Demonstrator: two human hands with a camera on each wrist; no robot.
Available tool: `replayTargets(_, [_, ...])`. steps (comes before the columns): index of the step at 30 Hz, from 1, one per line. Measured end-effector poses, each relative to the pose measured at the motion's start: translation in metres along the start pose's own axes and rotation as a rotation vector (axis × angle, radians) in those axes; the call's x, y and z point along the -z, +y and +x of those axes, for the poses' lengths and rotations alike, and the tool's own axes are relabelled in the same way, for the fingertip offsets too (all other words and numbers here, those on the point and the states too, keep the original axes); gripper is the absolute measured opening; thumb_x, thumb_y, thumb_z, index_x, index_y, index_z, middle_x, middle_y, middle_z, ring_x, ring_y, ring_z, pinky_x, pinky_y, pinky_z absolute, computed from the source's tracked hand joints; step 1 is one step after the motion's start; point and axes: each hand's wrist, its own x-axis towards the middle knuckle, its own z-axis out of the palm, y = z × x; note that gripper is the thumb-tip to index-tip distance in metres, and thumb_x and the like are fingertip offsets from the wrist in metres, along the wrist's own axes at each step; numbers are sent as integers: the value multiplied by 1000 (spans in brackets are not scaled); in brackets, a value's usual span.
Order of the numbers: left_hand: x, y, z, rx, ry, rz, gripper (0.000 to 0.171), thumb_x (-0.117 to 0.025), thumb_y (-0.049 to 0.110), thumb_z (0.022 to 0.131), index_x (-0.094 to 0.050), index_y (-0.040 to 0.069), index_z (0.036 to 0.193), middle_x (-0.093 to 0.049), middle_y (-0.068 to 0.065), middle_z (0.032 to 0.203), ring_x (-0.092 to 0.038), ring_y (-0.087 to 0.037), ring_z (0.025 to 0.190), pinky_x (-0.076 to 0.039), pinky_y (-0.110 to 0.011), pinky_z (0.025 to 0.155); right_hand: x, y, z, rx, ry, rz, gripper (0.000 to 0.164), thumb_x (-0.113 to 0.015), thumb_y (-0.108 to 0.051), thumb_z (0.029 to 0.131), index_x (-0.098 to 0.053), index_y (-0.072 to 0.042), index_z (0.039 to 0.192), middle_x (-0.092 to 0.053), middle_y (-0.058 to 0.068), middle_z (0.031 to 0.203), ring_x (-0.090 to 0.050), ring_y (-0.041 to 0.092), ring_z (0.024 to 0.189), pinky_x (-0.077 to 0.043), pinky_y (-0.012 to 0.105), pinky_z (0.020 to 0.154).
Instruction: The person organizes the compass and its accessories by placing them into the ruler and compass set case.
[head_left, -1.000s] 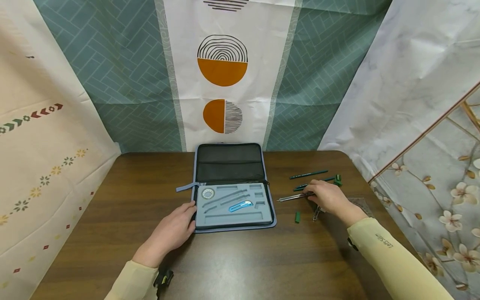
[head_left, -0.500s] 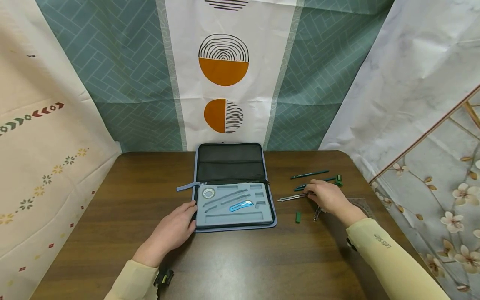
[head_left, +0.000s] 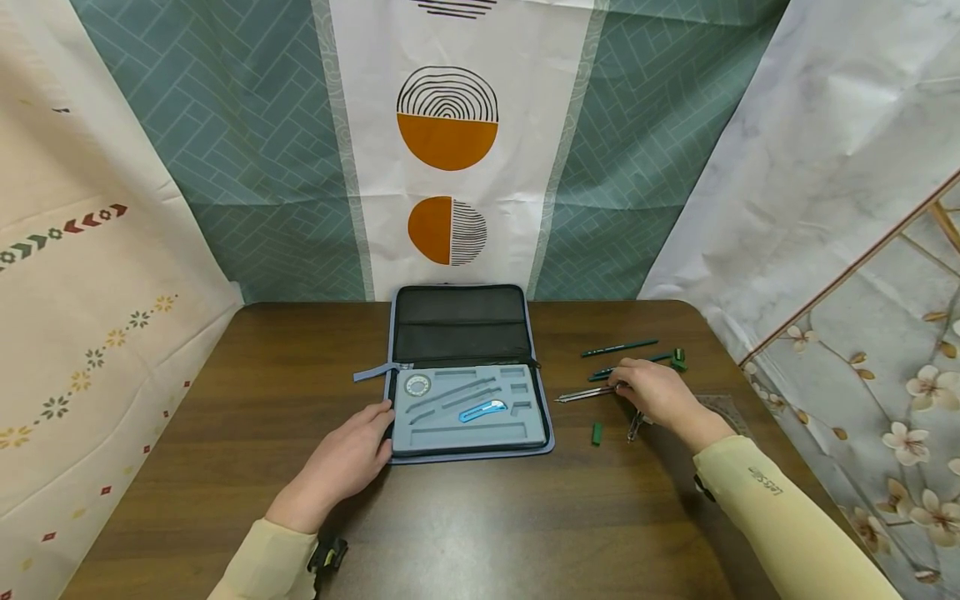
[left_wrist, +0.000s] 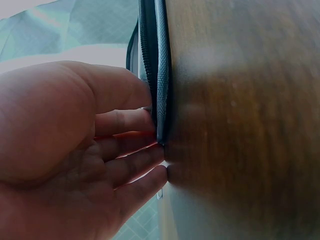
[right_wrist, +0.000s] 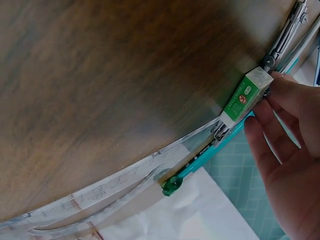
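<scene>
My left hand point(head_left: 352, 454) rests against the left edge of an open zip case point(head_left: 547, 450). In the left wrist view its fingertips point(left_wrist: 159, 172) lie along the zipped edge, fairly straight. The case's pale foam tray point(head_left: 450, 446) holds a blue utility knife point(head_left: 483, 412) and a round tape roll point(head_left: 417, 386). On the right my right hand point(head_left: 660, 396) pinches the end of a long metal compass point(head_left: 581, 396) pointing left, low over the table. A green-sleeved eraser point(right_wrist: 247, 95) shows beside the thumb in the right wrist view.
Green pencils point(head_left: 618, 348) and a green sharpener point(head_left: 677, 361) lie behind the right hand. A small green block point(head_left: 596, 433) and another metal piece point(head_left: 633, 427) are in front of it. A clear ruler sheet point(head_left: 723, 408) lies near the table's point(head_left: 480, 533) right edge.
Both hands and the compass stay almost in place. The whole scene shifts only slightly in the head view.
</scene>
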Motion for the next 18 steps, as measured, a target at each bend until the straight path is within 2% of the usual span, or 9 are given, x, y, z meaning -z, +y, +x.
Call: replayTargets(18, [-1,-1,0,-19,17,0,43,-71,7,104,-65,-12,142,-57,-27,156,-57,-44,144,-52,-57,114,-3,2,-1,20,-13,-7,19,-87,-1,93,-78,-10,107,-70,3,103,-72,26,92,-64,44,75])
